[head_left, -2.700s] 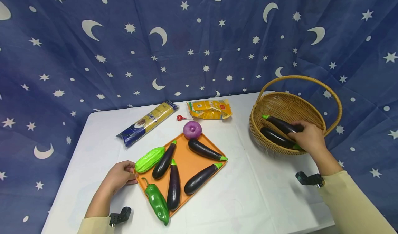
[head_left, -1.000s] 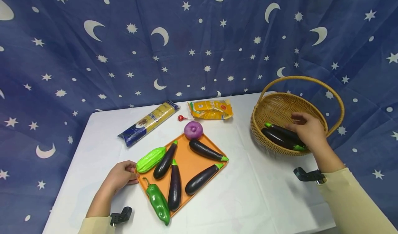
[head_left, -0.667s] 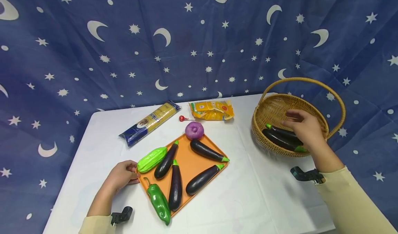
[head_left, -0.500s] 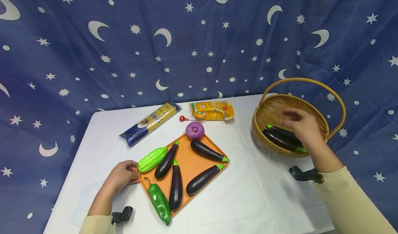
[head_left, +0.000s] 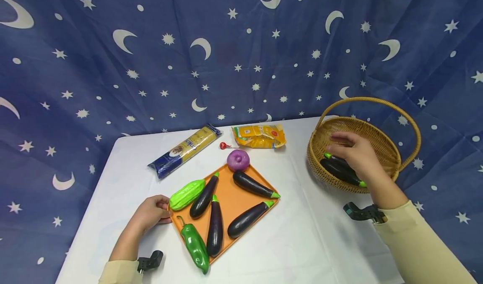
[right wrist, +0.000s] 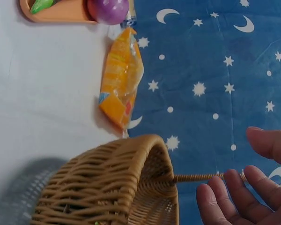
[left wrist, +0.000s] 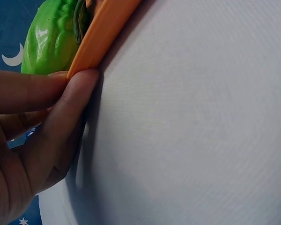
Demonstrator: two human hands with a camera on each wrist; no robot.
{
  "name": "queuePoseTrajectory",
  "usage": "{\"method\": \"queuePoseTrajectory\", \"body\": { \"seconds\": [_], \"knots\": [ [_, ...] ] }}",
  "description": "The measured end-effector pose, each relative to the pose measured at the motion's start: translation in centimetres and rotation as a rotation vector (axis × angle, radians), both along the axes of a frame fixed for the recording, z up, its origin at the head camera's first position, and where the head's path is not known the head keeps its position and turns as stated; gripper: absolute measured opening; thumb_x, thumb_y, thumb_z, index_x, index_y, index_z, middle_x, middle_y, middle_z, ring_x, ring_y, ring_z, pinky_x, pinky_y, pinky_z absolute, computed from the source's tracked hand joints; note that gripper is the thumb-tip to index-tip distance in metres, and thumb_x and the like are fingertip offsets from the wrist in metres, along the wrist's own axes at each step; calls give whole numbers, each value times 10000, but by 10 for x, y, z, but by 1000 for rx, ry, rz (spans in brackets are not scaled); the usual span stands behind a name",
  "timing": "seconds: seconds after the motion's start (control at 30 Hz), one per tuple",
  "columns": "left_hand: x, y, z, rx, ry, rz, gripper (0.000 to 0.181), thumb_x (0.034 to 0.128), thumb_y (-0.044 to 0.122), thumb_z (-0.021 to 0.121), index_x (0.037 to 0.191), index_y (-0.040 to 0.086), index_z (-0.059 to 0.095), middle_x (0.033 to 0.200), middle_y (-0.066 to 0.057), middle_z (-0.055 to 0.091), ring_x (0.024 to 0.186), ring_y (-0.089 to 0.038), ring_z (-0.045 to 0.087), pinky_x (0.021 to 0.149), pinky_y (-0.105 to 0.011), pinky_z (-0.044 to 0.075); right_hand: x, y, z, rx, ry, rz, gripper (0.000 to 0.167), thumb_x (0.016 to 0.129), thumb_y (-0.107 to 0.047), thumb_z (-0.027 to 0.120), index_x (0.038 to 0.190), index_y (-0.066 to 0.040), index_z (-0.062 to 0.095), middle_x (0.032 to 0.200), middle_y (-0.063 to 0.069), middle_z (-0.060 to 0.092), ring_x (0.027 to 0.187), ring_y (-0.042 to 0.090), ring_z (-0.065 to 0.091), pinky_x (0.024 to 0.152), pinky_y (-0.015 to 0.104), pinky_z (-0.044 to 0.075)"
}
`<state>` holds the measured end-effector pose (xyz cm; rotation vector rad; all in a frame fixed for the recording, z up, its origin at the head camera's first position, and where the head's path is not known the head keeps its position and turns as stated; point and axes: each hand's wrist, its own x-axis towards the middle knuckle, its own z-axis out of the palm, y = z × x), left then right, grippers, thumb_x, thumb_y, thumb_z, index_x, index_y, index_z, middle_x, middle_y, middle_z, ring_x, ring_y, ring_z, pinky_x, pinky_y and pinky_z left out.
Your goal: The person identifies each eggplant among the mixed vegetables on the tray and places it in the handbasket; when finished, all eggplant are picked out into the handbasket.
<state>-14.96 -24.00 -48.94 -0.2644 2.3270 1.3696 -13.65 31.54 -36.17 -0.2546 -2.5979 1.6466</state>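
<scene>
The left hand (head_left: 151, 212) pinches the left corner of the orange tray (head_left: 231, 187); in the left wrist view its thumb and finger grip the tray's edge (left wrist: 103, 37). On the tray lie several eggplants (head_left: 247, 220), a light green gourd (head_left: 186, 194), a green pepper (head_left: 195, 246) overhanging the rim and a purple round vegetable (head_left: 238, 160) at the back corner. Over the wicker basket (head_left: 318, 175) at the right hovers the right hand (head_left: 360, 155), empty, with fingers loosely bent. Two eggplants (head_left: 341, 171) lie in the basket, partly hidden by that hand.
Behind the tray are a blue and gold packet (head_left: 185, 151), a red lollipop (head_left: 223, 145) and a yellow-orange bag (head_left: 260, 136). The basket's tall handle (head_left: 377, 101) arches above it. A dark blue curtain with moons and stars hangs behind the white table (head_left: 302, 242).
The right hand has let go of an eggplant, which now rests beside the other in the basket, and has risen and moved left. The left hand still holds the tray's corner.
</scene>
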Motion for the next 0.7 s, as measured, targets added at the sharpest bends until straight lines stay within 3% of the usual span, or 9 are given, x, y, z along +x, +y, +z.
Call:
{"method": "queuePoseTrajectory", "body": {
  "seconds": [0.27, 0.53, 0.7],
  "knots": [
    [0, 1, 1, 9, -1, 4, 439, 852, -147, 639, 1272, -135, 513, 972, -170, 486, 742, -199, 639, 693, -357, 651, -7, -12, 0, -14, 24, 48, 615, 937, -200, 731, 1449, 12, 466, 1288, 56, 564, 987, 13, 611, 814, 135, 559],
    [-1, 0, -1, 16, -8, 14, 442, 850, -151, 647, 1272, -130, 516, 960, -158, 484, 735, -193, 641, 694, -358, 651, -15, -30, 1, 14, 1, 92, 584, 938, -172, 724, 1438, 5, 480, 1389, 203, 513, 1070, 100, 564, 814, 112, 530],
    [-2, 0, -1, 22, -11, 17, 434, 850, -149, 650, 1265, -125, 522, 959, -159, 486, 732, -196, 644, 691, -360, 651, -19, -42, 1, 34, 1, 108, 601, 923, -195, 747, 1433, -6, 492, 1364, 190, 548, 1102, 182, 585, 812, 106, 533]
  ]
}}
